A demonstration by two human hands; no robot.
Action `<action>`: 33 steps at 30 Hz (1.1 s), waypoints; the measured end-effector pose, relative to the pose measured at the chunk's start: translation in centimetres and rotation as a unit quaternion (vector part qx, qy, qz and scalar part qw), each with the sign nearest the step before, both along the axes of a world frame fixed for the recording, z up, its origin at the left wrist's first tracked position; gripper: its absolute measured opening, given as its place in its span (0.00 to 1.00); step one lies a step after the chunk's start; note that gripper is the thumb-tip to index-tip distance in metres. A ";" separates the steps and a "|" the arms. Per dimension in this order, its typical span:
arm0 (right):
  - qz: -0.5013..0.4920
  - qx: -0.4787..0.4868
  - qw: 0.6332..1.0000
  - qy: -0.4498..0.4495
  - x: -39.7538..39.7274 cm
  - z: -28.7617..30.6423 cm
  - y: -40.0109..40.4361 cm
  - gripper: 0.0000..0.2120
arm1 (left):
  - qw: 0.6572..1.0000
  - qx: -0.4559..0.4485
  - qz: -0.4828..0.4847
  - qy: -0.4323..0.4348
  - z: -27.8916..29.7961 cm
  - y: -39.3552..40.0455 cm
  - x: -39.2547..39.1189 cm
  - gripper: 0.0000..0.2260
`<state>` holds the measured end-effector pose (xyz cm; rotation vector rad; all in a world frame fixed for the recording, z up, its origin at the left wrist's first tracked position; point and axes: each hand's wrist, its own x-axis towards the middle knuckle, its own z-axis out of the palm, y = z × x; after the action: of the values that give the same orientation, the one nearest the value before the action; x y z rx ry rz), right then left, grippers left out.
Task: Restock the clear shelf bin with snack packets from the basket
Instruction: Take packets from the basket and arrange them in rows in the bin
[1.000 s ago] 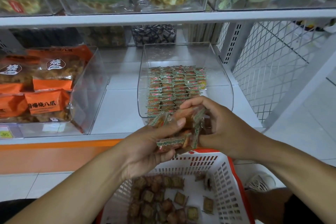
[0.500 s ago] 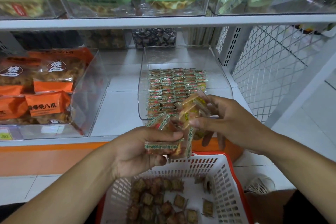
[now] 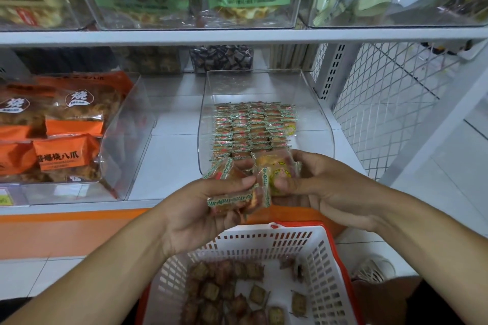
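Left hand (image 3: 211, 208) is gripping a small stack of packets (image 3: 235, 199) between thumb and curled fingers, just above the far rim of the basket (image 3: 324, 272). Right hand (image 3: 324, 187) is pinching another packet (image 3: 277, 166) at the stack's far end, thumb on its face; both hands are touching at the bundle.

Below them, more packets (image 3: 229, 295) are lying loose and flat on the basket floor, facing up, in no common direction.

Held stack: crimped green edges are running left to right, so its long axis is lying across the view. The right-hand packet is tilting up, its face toward the camera.

Handling, as judged: packets are looking light, small and glossy, so probably slippery; the contents are likely brittle, so squeezing hard is risky. Best hold seems to be across the flat faces, or by the crimped seal ends, several at a time.

Just beyond the hands, the bin (image 3: 327, 140) is sitting on the shelf (image 3: 171, 166), its low front lip facing the person. Inside, rows of packets (image 3: 253, 126) are standing on edge, filling the front part; the back part is showing bare.
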<state>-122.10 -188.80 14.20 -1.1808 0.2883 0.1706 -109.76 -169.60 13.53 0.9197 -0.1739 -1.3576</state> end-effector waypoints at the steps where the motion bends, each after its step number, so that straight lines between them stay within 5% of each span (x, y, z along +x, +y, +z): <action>1: 0.002 -0.004 1.000 0.001 0.0 0.0 0.0 0.27 | 1.000 -0.006 0.000 0.011 0.0 0.0 0.1 0.25; 8: -0.097 -0.063 0.993 -0.017 0.2 0.3 -0.3 0.30 | 1.000 0.001 -0.016 -0.014 0.2 0.3 0.7 0.26; 15: -0.142 -0.030 0.989 -0.036 0.9 -0.9 0.6 0.28 | 0.961 0.090 -0.014 -0.262 -0.6 -0.8 -1.9 0.12; 22: -0.038 -0.289 0.956 -0.032 0.8 -0.6 0.2 0.21 | 0.935 0.136 -0.010 -0.329 -0.6 -1.2 -1.3 0.11; 33: 0.087 -0.490 0.867 0.023 1.4 2.7 -1.2 0.33 | 0.900 0.141 0.021 -0.412 -1.5 -2.3 -1.3 0.16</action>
<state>-120.65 -190.04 16.90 -2.2258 0.3177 0.2163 -111.02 -171.85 11.99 1.7044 -0.6091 -0.8855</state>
